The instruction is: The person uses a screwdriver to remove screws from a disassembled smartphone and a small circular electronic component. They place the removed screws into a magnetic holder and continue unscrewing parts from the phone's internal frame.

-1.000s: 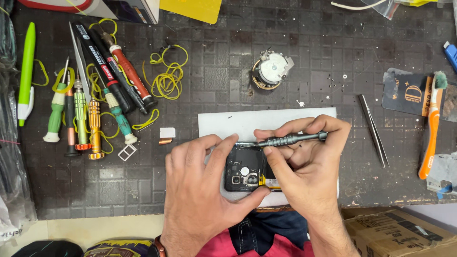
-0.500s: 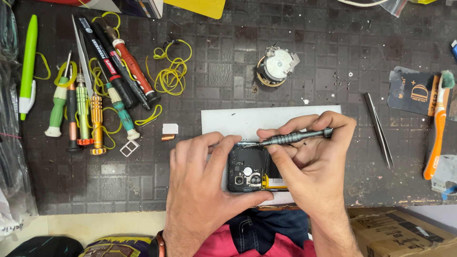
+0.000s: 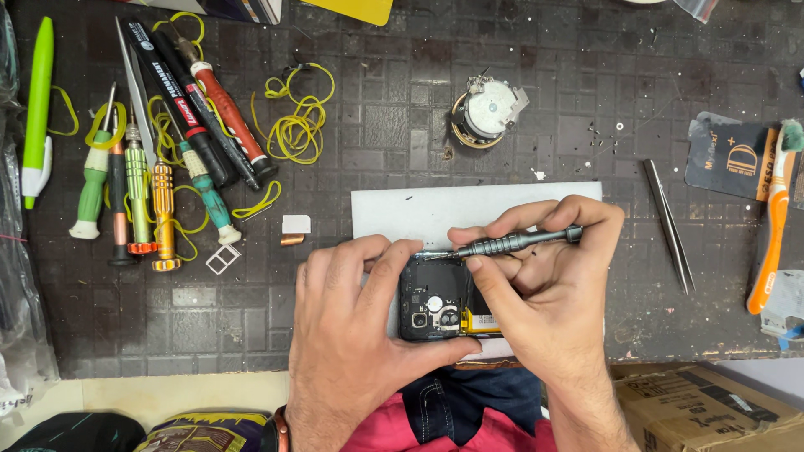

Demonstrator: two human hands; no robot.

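A: Entry, head view. Opened phone (image 3: pixel 440 305) lies back-off on a pale grey mat (image 3: pixel 419 213) at the near edge of the worktop (image 3: pixel 536 109). Inside the shell: 1 camera module, black shielding, a yellow-labelled battery at the right.

B: Hands?

A: Left hand (image 3: pixel 356 335) cups the phone's left side, grip pressed against the frame. Right hand (image 3: pixel 548 293) pinches a grey precision screwdriver (image 3: pixel 511 243) between thumb and fingers; the tip meets the phone's upper edge.

B: Surroundings?

A: Row of screwdrivers (image 3: pixel 138 192) and markers (image 3: pixel 197 100) far left, with yellow rubber bands (image 3: pixel 297 125). Small round motor (image 3: pixel 486 113) beyond the mat. Tweezers (image 3: pixel 667 224) right of the mat, orange toothbrush (image 3: pixel 775 226) further right. Cardboard box (image 3: pixel 712 410) below the worktop edge, contents not visible.
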